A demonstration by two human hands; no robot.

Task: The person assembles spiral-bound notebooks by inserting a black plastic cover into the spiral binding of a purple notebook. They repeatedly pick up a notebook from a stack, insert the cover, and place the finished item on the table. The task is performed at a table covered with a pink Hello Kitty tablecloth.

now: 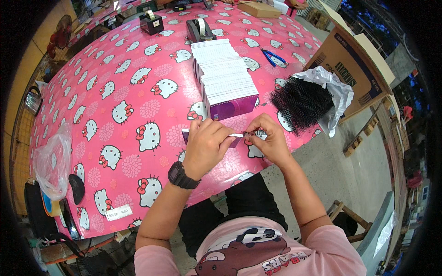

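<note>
My left hand (207,145) and my right hand (269,138) meet near the table's front edge, both pinching a narrow white strip (237,135) with a small dark curly tuft at its right end. Under my hands lies a flat purple card or package (186,136), mostly hidden. Just beyond them a long row of purple-and-white flat boxes (223,76) stretches away across the pink cartoon-cat tablecloth (124,119). A pile of black curly hair (301,103) rests to the right on crinkled white plastic (334,89). I wear a black wristwatch (182,176) on the left wrist.
Two black tape dispensers (199,30) (151,22) stand at the far side, blue-handled scissors (272,56) lie right of the boxes. A brown cardboard box (352,69) sits off the table's right edge. A clear plastic bag (53,161) and dark items lie at the left.
</note>
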